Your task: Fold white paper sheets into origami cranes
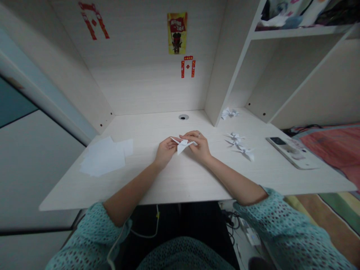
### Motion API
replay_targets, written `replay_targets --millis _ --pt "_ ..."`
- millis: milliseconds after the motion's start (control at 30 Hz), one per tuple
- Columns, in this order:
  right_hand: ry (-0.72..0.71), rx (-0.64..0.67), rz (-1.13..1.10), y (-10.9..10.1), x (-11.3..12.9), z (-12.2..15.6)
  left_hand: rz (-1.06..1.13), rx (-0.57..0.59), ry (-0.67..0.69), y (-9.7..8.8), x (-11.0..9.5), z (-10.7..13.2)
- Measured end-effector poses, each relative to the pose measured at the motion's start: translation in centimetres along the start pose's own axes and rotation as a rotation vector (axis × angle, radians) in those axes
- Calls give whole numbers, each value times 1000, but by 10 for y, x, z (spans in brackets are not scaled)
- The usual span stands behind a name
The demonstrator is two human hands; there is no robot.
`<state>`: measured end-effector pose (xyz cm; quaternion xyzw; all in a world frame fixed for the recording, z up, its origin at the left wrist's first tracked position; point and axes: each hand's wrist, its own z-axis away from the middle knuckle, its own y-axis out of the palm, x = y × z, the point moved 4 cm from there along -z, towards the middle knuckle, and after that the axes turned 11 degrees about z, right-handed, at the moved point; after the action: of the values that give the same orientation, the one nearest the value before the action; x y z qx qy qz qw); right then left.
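Over the middle of the desk, a white folded paper crane [183, 144] is held between my two hands. My left hand [165, 150] has its fingers closed at the crane's left side, by a thin pointed end. On the other side, my right hand [199, 145] pinches the crane's right part, and a ring shows on one finger. One wing points down toward me. Some fingertips are hidden behind the paper. To the right lie several finished paper cranes [235, 141] in a loose row. A spread stack of white paper sheets [102, 157] rests on the left.
More folded paper cranes [230, 113] sit at the back beside the upright divider [231, 75]. A white tablet-like device [292, 153] lies at the desk's right. The desk [180, 187] has a cable hole [183, 117] near its back wall. A white cable hangs below the front edge.
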<state>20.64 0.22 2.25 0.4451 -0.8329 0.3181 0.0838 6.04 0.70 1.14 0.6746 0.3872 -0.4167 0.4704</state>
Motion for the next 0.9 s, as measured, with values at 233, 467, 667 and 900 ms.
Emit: replay_targets --millis 233,467,667,900 --pt "-45 31 154 0 0 3 -37 48 62 4 -6 3" --pt "-56 28 347 5 -4 6 -35 40 88 4 -7 3" --pt "-79 23 455 7 -5 8 -33 33 93 3 -7 2" --pt "-46 40 407 8 -5 9 -50 20 91 3 -7 3"
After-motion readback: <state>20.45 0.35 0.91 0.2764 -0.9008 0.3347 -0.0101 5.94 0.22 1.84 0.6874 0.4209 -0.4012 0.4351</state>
